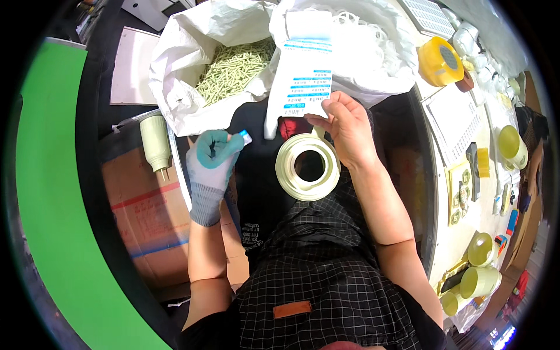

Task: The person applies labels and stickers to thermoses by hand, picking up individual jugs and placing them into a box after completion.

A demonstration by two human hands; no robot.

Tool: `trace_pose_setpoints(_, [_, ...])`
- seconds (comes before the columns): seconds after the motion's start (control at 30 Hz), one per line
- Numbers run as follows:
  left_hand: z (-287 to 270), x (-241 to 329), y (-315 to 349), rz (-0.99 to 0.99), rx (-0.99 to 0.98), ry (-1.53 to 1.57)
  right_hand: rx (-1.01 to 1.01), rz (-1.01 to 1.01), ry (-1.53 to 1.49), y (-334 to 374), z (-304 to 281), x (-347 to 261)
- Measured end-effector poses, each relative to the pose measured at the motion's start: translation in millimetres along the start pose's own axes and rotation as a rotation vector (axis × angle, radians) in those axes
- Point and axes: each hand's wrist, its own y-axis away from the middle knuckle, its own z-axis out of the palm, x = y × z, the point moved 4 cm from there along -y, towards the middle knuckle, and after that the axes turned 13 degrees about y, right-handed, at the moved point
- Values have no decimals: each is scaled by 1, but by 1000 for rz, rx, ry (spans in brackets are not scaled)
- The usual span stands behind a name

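My left hand (212, 156), in a grey glove with a green palm, pinches a small blue-and-white sticker label (246, 137) between thumb and fingertips. Bare, my right hand (351, 129) grips the lower right corner of a white sheet of sticker labels (307, 76), printed with blue bands. Just below that hand is a pale green round plastic part (286, 170) with stepped rings and a hole through its middle. Its short tab reaches up to my right fingers; I cannot tell whether they hold it too. The part is over my lap.
Ahead stand a white sack of pale green pegs (236, 70) and a white sack of clear rings (373, 49). A table (434, 233) at right carries yellow tape (440, 61), papers and green cups (479, 283). At left are a green bottle-shaped part (154, 140) and a cardboard box (146, 216).
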Motion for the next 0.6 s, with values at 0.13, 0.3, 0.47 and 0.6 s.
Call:
trace_pose_setpoints(0.13, [-4, -44, -10, 19, -80, -611, -10, 50, 99, -3, 1, 5])
trace_pose_setpoints(0.3, [9, -16, -8, 371, 28, -910, -32, -1, 25, -6, -5, 5])
trace_pose_setpoints(0.47, [57, 40, -17, 885, -104, -388, -118, -30, -46, -9, -4, 4])
trace_pose_setpoints(0.6, [88, 43, -34, 1011, -133, -482, -144, -101, 11, -12, -2, 4])
